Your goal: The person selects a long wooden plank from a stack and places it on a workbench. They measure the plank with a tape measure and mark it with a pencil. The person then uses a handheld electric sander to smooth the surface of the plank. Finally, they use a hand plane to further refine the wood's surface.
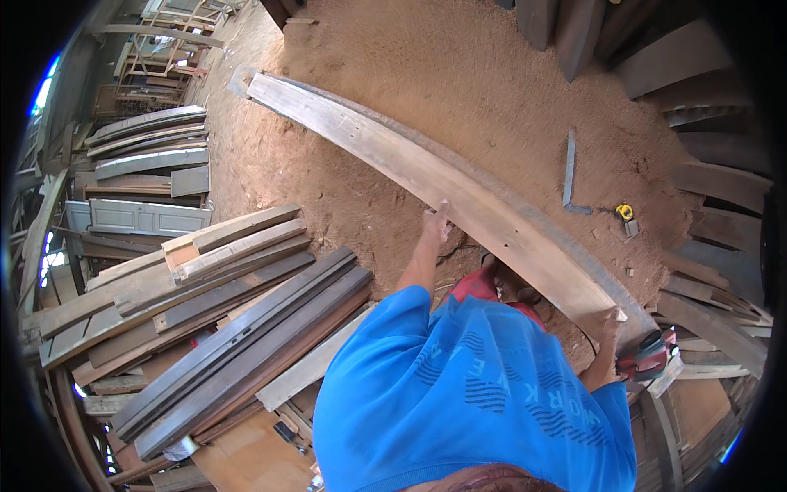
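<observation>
The plank (393, 161) lies on a grey board (639, 320). The left hand (436, 224) grips its near edge, the right hand (608, 326) its right end; beyond it lie a square (569, 172) and tape (625, 211)

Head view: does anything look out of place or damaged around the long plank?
Slightly: the framing square and yellow tape measure lie loose on the brown ground, where tools could be stepped on. The wooden plank also shows small dark spots, perhaps knots or holes.

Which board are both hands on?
Pale plank, lying over the grey one: left hand on its near edge, right hand at its right end. No hand touches the left stack.
</observation>
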A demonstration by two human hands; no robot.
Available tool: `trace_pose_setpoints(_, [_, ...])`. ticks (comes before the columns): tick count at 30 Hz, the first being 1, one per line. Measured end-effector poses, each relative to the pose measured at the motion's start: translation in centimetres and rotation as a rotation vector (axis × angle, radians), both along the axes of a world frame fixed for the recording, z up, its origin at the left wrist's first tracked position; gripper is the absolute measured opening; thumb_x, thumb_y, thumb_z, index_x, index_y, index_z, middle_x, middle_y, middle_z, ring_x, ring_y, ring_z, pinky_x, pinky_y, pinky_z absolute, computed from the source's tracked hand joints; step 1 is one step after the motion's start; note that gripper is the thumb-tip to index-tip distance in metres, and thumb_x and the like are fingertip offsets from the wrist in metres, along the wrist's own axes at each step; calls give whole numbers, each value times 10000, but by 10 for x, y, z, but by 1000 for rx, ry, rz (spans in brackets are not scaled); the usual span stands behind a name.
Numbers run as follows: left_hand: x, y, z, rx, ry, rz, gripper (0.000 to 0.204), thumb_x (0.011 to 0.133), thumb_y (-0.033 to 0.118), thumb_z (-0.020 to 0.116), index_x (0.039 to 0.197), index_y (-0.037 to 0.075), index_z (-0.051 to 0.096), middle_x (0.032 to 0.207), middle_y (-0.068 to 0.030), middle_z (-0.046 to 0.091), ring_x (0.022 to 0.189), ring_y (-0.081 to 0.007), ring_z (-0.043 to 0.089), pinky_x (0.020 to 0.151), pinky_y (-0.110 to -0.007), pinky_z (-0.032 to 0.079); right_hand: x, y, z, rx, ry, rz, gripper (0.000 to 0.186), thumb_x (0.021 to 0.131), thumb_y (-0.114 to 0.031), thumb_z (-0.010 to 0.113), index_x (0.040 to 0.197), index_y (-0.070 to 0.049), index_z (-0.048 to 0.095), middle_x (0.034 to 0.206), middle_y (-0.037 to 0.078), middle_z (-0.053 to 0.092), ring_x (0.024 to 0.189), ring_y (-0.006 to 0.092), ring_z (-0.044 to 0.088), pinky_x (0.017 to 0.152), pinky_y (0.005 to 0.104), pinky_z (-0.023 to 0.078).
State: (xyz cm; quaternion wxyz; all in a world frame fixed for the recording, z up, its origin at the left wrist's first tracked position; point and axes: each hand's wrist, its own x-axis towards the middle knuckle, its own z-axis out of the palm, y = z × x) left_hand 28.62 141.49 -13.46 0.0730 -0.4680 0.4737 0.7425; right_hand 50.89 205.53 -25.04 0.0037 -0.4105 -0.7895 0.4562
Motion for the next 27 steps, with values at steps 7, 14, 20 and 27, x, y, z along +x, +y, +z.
trace_pose_setpoints(7, [28,-16,22,81,-11,-1,560,868,331,730,1281,74,452,1192,-100,597,1096,-277,592,926,-461,485,2,-21,50,-130,-393,113,695,955,-560,476,1322,28,532,1296,197,586,1190,311,552,1011,403,419])
trace_pose_setpoints(14, [8,-5,85,-207,-102,-113,334,844,260,727,1050,57,559,795,-46,650,605,-140,609,478,-264,463,14,-7,43,102,-865,428,723,924,-562,509,1308,50,532,1287,255,580,1221,359,547,1043,434,400])
trace_pose_setpoints(20, [-14,8,100,-416,-131,-198,350,829,306,745,1021,41,621,815,-53,672,613,-132,616,494,-281,483,-127,-155,193,109,-484,785,674,906,-474,573,1357,20,496,1400,281,470,1333,352,445,1105,395,341])
trace_pose_setpoints(27, [-41,21,101,-584,-205,-311,552,729,419,808,1009,-27,644,897,-166,710,748,-261,698,692,-361,558,-160,-305,283,328,-443,1187,683,797,-376,737,1332,-34,487,1213,270,598,1157,424,564,1006,473,441])
